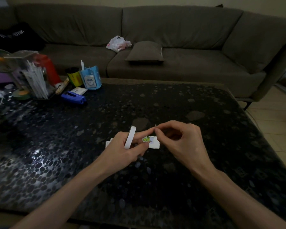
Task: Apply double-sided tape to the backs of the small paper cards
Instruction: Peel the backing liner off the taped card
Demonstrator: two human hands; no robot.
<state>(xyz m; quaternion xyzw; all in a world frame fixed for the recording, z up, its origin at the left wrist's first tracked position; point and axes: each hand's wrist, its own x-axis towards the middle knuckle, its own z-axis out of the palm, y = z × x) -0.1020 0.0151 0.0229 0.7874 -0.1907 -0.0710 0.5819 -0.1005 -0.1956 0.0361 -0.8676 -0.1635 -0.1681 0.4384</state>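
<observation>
- Surface [196,100], dark and mottled, lies open across its right side and near half; its right edge drops to pale floor tiles [274,113] and its far edge meets the sofa [172,30].
- Clutter sits only in the far left corner.
- Left hand [127,150], near centre, pinches a green-printed card [147,139] between thumb and fingers just above the surface. A white tape roll [130,138] is looped upright over its fingers.
- Other paper cards [155,145] lie on the surface under both hands.
- Right hand [183,141] pinches a tiny pale sliver [155,126] between thumb and forefinger, at the left forefinger's tip; what it is cannot be told.
- Blue holder [91,80] has one white stick [82,64] standing in it. The clear holder [31,71] is packed with white sticks. The yellow can [73,77] hides its contents.
</observation>
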